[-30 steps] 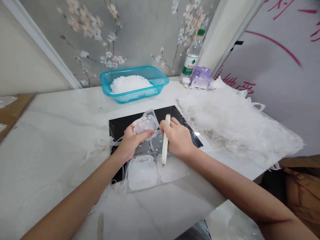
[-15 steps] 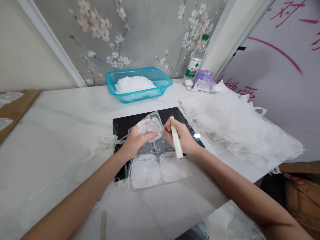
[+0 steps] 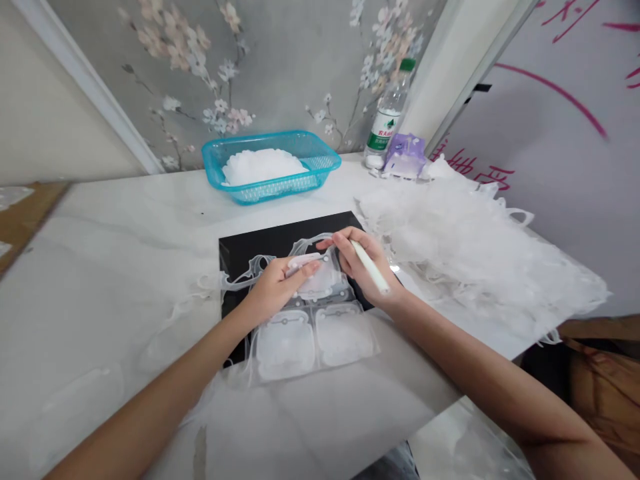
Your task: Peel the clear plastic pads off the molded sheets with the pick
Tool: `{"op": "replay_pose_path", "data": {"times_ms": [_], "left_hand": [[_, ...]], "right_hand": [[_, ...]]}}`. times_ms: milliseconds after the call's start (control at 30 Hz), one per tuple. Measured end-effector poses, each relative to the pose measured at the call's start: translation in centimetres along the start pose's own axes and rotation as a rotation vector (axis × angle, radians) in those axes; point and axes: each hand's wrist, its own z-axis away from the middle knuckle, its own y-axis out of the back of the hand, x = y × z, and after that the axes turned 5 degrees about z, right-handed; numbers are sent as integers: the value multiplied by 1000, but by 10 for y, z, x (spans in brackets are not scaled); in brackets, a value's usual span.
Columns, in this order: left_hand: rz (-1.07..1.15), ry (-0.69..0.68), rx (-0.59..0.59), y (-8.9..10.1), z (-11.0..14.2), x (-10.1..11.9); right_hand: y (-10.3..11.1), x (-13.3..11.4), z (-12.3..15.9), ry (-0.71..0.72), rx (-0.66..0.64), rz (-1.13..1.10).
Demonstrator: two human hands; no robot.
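My left hand (image 3: 277,285) pinches a translucent, soft-looking rounded-square piece (image 3: 319,280) between thumb and fingers. Closed around a pen-like tool with a white handle (image 3: 371,268) is my right hand (image 3: 357,257), its fingertips at the far edge of that piece; the tool's tip is hidden. A thin clear strip of trim (image 3: 313,240) curves beside the fingers. Below both hands, a translucent sheet with rounded-square panels (image 3: 286,345) lies partly over a black board (image 3: 270,240) and partly over the white table.
A blue basket (image 3: 270,193) at the back holds stacked white pieces (image 3: 263,167). A water bottle (image 3: 385,127) and a purple packet (image 3: 405,155) stand by the wall. A large heap of translucent scraps (image 3: 480,247) covers the table's right side. Cardboard (image 3: 35,220) lies at far left.
The held piece has tilted and come slightly nearer me. My right hand has turned, so the tool's handle points more to the right. A strip of trim now shows loose above the piece.
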Motion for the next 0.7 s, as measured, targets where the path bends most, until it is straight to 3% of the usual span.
{"op": "replay_pose_path", "data": {"times_ms": [100, 333, 533, 700], "left_hand": [[8, -6, 5, 0, 0, -2], [-53, -39, -43, -2, -1, -4], [73, 3, -8, 1, 2, -2], [277, 69, 134, 1, -1, -8]], "right_hand": [[-1, -4, 0, -51, 14, -212], [-5, -15, 0, -217, 53, -361], [25, -25, -13, -209, 140, -415], [36, -23, -19, -177, -69, -166]]}}
